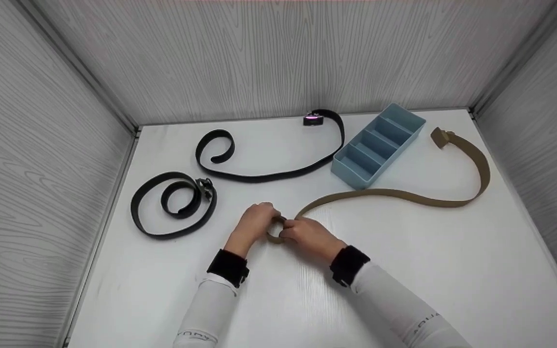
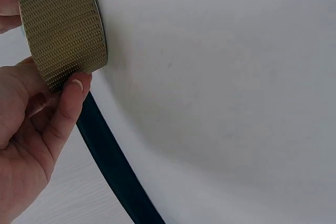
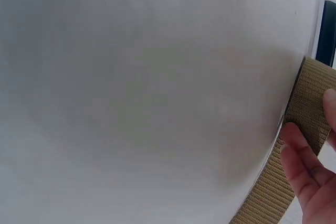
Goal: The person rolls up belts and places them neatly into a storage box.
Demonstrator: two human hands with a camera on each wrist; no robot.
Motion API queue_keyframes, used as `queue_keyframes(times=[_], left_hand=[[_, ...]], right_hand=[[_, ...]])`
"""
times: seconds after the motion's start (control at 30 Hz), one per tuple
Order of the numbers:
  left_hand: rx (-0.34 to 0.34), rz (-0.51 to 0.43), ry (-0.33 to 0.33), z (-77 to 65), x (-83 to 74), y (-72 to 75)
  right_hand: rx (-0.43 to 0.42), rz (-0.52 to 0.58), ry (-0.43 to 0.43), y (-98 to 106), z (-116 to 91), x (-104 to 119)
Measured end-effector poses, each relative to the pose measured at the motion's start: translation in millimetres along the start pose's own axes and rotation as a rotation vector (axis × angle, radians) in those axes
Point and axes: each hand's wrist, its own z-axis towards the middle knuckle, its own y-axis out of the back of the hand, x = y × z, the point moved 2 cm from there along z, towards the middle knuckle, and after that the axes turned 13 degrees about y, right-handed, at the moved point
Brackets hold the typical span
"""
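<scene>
A tan woven webbing belt (image 1: 394, 194) lies on the white table, its near end curled into a small ring between both hands. My left hand (image 1: 257, 220) pinches the left side of this ring; in the left wrist view, thumb and finger grip the lower edge of the coiled webbing (image 2: 63, 30). From the other side my right hand (image 1: 313, 236) holds the coil where the long strap runs out, its fingertips pressed on the webbing (image 3: 268, 192) in the right wrist view. The belt's tan buckle (image 1: 440, 137) rests at the far right.
A blue four-compartment tray (image 1: 346, 174) stands behind the tan strap. One black belt (image 1: 259, 179) curves across the back and passes close to the tray. Another black belt (image 1: 167, 237), loosely coiled with a metal buckle (image 1: 205, 187), lies at the left. Grey wood-patterned walls enclose the table.
</scene>
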Motion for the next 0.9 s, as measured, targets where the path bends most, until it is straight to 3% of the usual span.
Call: queue_keyframes(times=[0.2, 0.27, 0.47, 0.7, 0.77, 0.9], left_hand=[[0.024, -0.120, 0.234, 0.0, -2.3, 2.6], [0.051, -0.123, 0.267, -1.1, -4.3, 1.8], [0.059, -0.062, 0.209, -4.4, -5.8, -2.4], [-0.006, -0.023, 0.042, -2.3, -6.3, -4.7], [-0.030, -0.022, 0.050, -1.4, -7.5, -6.2], [-0.028, -0.043, 0.180, -0.9, -10.0, -8.4]], right_hand=[[-0.059, -0.135, -0.038, -5, 3, 8], [-0.056, -0.150, -0.050, -6, 4, 9], [0.031, -0.059, -0.030, -2, -1, 4], [0.051, 0.026, -0.012, 5, -3, -2], [0.036, 0.040, -0.021, 4, -2, -1], [-0.012, 0.026, -0.047, 3, -1, 1]])
